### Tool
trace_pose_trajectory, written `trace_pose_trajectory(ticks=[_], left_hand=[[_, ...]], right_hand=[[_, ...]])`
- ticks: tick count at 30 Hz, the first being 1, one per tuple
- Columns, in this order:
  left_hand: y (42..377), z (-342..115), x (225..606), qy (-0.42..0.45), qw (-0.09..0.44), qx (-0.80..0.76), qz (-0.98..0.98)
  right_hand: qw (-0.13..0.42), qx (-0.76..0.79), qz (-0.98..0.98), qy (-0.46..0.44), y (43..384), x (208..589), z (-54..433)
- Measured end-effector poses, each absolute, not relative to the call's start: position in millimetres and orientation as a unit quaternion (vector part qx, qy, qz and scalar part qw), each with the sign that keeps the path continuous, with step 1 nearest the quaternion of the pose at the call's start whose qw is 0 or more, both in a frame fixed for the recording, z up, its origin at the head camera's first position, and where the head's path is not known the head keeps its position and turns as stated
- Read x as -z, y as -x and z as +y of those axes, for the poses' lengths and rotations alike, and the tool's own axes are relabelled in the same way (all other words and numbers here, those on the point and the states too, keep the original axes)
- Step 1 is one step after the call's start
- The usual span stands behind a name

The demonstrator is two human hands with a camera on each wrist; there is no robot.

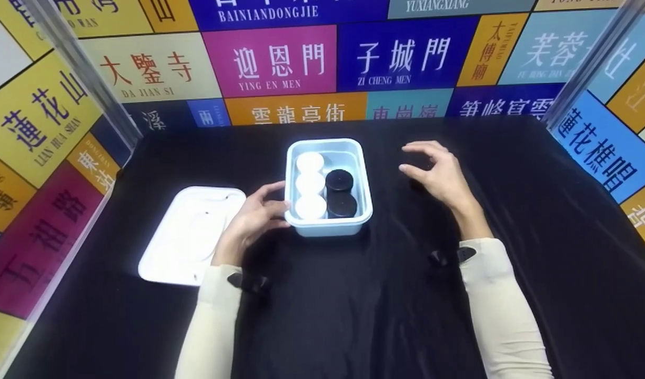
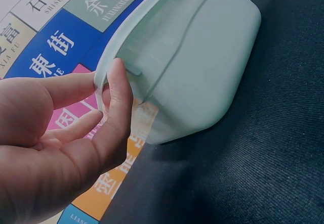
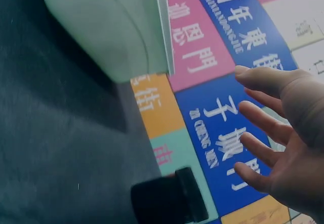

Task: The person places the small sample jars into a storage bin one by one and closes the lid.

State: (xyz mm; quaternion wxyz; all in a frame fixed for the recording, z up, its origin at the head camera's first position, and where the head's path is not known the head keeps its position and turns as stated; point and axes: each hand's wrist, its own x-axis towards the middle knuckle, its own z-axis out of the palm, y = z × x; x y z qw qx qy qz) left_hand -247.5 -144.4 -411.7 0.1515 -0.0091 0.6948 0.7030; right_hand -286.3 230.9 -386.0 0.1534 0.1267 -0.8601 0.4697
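A pale blue plastic container (image 1: 359, 184) stands on the black cloth, holding three white-lidded round jars (image 1: 310, 183) and two black-lidded jars (image 1: 340, 180). At its left side, my left hand (image 1: 257, 210) holds the rim; the left wrist view shows the fingers (image 2: 119, 82) of this hand on the rim and outer wall. To the right of the container and apart from it, my right hand (image 1: 441, 173) hovers with bent, spread fingers and nothing between them. Beside that hand, in the right wrist view, there is a black lidded jar (image 3: 164, 198); in the head view I cannot make it out.
A white lid (image 1: 183, 237) lies flat left of the container, partly behind my left hand. Black cloth (image 1: 322, 305) covers the table. Colourful lettered panels (image 1: 270, 60) rise behind and at both sides, with clear upright posts (image 1: 86, 68) at the corners.
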Motion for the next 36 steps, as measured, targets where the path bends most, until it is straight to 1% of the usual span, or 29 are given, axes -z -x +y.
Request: trace_pose_trajectory(ticks=[6, 10, 14, 20, 23, 29, 36], left_hand=[[248.7, -144.2, 409.6, 0.005, 0.153, -0.703, 0.695], [248.6, -144.8, 408.9, 0.005, 0.151, -0.706, 0.692], [247.6, -145.4, 409.2, 0.008, 0.155, -0.708, 0.689], [247.6, -145.4, 409.4, 0.008, 0.154, -0.708, 0.689], [247.4, -145.4, 409.6, 0.01, 0.153, -0.707, 0.69], [246.7, -145.4, 410.0, 0.01, 0.154, -0.704, 0.694], [246.6, -144.6, 410.8, 0.011, 0.154, -0.704, 0.693]], right_hand=[[0.16, -0.501, -0.847, -0.076, 293.5, 397.6, 254.0], [0.151, -0.52, -0.84, -0.04, 296.9, 404.9, 263.5], [0.123, -0.527, -0.841, -0.015, 300.2, 414.7, 268.7], [0.06, -0.518, -0.853, 0.014, 303.6, 428.2, 270.6], [0.042, -0.529, -0.847, 0.023, 305.4, 435.1, 270.2], [0.033, -0.547, -0.836, 0.034, 308.6, 443.9, 270.1], [0.036, -0.546, -0.836, 0.045, 308.8, 442.9, 269.7]])
